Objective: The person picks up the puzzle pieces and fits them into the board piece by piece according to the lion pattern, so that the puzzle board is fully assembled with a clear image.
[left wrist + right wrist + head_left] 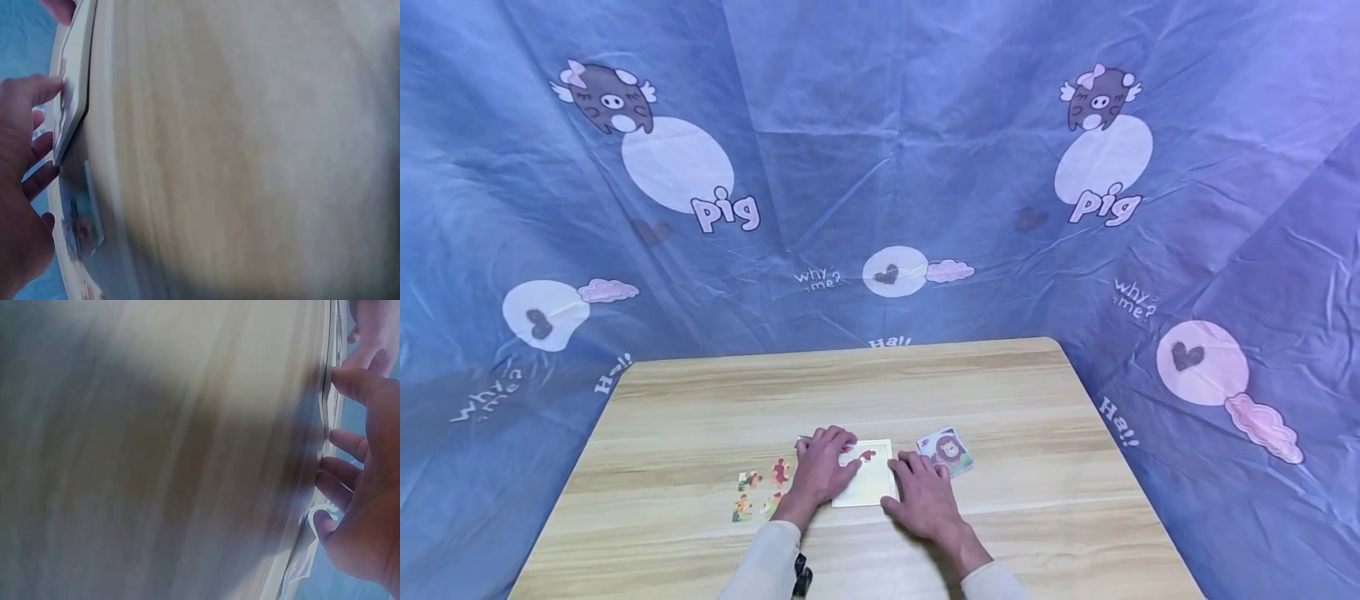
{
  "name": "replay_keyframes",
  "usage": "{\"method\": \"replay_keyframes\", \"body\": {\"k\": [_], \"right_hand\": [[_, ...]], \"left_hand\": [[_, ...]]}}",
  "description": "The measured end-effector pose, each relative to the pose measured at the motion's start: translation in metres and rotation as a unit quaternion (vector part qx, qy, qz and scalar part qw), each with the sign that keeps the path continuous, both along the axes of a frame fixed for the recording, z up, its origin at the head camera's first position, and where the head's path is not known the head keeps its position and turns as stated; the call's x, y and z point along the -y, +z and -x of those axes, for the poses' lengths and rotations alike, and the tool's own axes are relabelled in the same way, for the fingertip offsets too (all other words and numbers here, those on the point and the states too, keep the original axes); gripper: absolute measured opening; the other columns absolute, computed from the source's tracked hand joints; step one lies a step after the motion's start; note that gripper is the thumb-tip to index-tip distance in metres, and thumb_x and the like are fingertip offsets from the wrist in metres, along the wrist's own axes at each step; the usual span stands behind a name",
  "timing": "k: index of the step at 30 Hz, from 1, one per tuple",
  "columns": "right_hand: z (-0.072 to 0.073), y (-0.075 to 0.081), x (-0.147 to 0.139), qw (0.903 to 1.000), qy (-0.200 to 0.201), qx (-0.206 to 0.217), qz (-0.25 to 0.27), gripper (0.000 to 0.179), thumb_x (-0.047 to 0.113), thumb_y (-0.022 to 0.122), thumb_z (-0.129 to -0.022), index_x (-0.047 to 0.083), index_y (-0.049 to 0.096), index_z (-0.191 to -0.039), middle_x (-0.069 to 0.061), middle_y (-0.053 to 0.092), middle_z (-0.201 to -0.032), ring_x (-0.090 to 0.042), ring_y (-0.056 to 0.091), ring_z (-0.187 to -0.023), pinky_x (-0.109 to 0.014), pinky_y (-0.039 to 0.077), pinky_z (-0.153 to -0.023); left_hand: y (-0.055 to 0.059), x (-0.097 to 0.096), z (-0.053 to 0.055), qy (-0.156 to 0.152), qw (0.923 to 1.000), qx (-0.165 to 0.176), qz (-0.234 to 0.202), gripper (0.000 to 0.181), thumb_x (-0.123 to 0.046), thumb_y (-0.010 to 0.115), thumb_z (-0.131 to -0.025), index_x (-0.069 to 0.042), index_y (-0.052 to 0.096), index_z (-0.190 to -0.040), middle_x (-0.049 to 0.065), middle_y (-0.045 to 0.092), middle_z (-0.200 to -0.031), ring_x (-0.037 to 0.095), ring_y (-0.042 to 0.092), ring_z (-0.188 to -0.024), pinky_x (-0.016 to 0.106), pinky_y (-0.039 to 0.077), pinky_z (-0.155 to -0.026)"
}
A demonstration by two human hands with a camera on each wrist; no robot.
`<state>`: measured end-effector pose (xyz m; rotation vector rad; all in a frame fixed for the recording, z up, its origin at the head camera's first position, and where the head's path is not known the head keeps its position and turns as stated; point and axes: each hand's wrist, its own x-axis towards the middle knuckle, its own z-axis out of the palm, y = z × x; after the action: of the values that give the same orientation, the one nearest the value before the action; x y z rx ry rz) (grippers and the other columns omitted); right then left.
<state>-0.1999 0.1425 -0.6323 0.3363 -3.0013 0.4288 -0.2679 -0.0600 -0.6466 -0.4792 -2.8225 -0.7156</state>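
Note:
A shallow white puzzle tray (859,493) lies on the wooden table between both hands. A red-brown jigsaw piece (868,456) shows in its upper part, with a bit of another at the upper left corner. My left hand (822,471) lies over the tray's left side, its thumb on the inside and its fingers along the left edge, partly hiding the contents. In the left wrist view, the left thumb (47,89) touches the tray's face. My right hand (922,497) rests at the tray's right edge, fingertips against the rim and fingers loosely bent.
Several loose jigsaw pieces (749,481) lie left of the tray, some partly behind the left forearm. A square lion picture (950,452) lies right of it, beyond the right fingers. Blue printed cloth (850,192) hangs around the table (1037,400).

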Motion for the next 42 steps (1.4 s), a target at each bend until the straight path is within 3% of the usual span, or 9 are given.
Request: {"method": "replay_keyframes", "body": {"k": [9,20,27,36,42], "right_hand": [[0.0,-0.001,0.001,0.9999,0.0,-0.016,0.005,0.061,0.05,0.067,-0.076,0.019,0.059,-0.128,-0.004,0.056,-0.131,-0.023,0.051,-0.118,-0.042,0.035,-0.084],[0.003,-0.001,0.001,0.9999,-0.004,-0.014,0.006,0.061,0.051,0.067,-0.076,0.019,0.059,-0.128,-0.004,0.056,-0.131,-0.023,0.051,-0.117,-0.041,0.034,-0.082],[0.003,-0.002,0.002,1.0,-0.007,-0.004,0.006,0.061,0.052,0.066,-0.077,0.02,0.058,-0.129,-0.003,0.055,-0.131,-0.023,0.051,-0.117,-0.041,0.034,-0.083],[-0.001,-0.003,0.0,0.9998,-0.002,-0.018,0.008,0.061,0.05,0.068,-0.076,0.019,0.06,-0.127,-0.003,0.056,-0.13,-0.023,0.051,-0.115,-0.04,0.034,-0.08],[-0.002,-0.002,-0.002,0.9999,0.0,-0.015,0.006,0.061,0.051,0.067,-0.076,0.02,0.059,-0.127,-0.003,0.056,-0.13,-0.023,0.051,-0.115,-0.04,0.033,-0.081]], "left_hand": [[0.006,0.02,0.002,-0.013,0.9999,0.005,-0.007,0.043,-0.043,0.074,-0.076,-0.024,0.065,-0.113,-0.002,0.063,-0.118,0.021,0.055,-0.11,0.05,0.034,-0.095],[0.007,0.045,0.006,0.023,0.9996,0.012,-0.015,0.046,-0.04,0.075,-0.075,-0.02,0.065,-0.115,-0.001,0.063,-0.119,0.023,0.055,-0.111,0.053,0.031,-0.1],[0.007,0.058,0.009,0.04,0.9984,0.04,-0.007,0.047,-0.042,0.072,-0.077,-0.021,0.063,-0.118,0.0,0.061,-0.121,0.021,0.052,-0.11,0.052,0.031,-0.099],[0.005,0.066,0.005,0.063,0.9965,0.055,-0.007,0.051,-0.04,0.072,-0.077,-0.021,0.061,-0.123,0.003,0.059,-0.127,0.025,0.051,-0.116,0.054,0.03,-0.099],[0.005,0.072,0.004,0.062,0.9961,0.063,0.009,0.047,-0.034,0.069,-0.081,-0.02,0.061,-0.125,0.003,0.057,-0.128,0.025,0.049,-0.116,0.054,0.029,-0.097]]}}
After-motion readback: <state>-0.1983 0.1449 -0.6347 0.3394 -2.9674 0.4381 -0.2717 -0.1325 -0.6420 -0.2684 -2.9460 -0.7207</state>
